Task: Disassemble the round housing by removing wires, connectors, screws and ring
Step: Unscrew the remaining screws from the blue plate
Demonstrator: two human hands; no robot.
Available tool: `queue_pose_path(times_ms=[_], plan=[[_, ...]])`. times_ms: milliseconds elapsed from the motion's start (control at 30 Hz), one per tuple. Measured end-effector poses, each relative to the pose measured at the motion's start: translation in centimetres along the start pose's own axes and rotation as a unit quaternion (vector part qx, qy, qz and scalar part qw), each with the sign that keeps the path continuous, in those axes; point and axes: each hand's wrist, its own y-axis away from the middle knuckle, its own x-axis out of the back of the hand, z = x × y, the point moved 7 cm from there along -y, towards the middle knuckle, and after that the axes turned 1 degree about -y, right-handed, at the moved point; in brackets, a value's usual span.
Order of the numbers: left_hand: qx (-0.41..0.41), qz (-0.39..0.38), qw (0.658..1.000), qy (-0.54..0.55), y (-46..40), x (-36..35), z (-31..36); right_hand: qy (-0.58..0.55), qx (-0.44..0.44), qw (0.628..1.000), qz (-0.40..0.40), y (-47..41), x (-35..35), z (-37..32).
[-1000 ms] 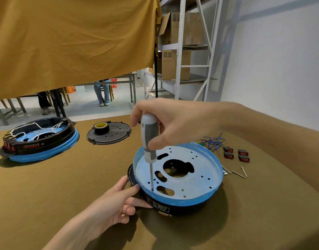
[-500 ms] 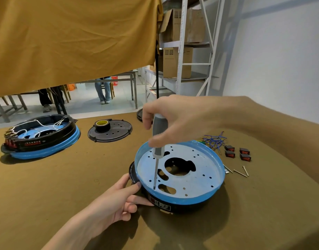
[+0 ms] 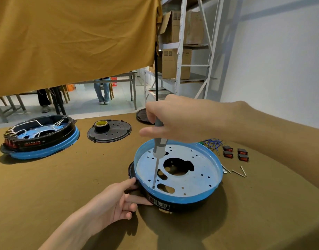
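Head view: right hand (image 3: 175,118) grips screwdriver (image 3: 159,147) upright in round housing (image 3: 178,175); left hand (image 3: 117,201), fingers straight, steadies its side.

The round housing (image 3: 178,179) sits on the tabletop (image 3: 65,186). Left of it and farther back lies a 2nd housing (image 3: 39,136); behind it, a perforated cover plate (image 3: 110,132) carries a tape roll (image 3: 101,125). Right of it lie 4 connectors (image 3: 235,153), loose wires (image 3: 212,143) and screws (image 3: 239,172).
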Motion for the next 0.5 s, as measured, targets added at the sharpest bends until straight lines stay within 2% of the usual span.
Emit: queue_pose_path(times_ms=[133,200,333,367,500], plan=[[0.031,-0.022,0.999,-0.008,0.12,0.19,-0.33,-0.116,0.023,0.988,-0.097,0.00,0.52,-0.19],[0.041,-0.029,0.999,-0.012,0.11,0.09,-0.44,-0.139,0.033,0.983,-0.117,0.18,0.74,-0.35],[0.039,-0.034,0.999,-0.012,0.17,-0.11,-0.50,0.026,-0.005,0.999,-0.043,0.12,0.22,-0.07],[0.036,-0.034,0.999,-0.011,0.15,-0.12,-0.49,0.034,-0.003,0.999,-0.029,0.07,0.15,-0.12],[0.036,-0.036,0.999,0.002,0.10,-0.04,-0.52,-0.125,0.030,0.989,-0.077,0.25,0.60,-0.47]])
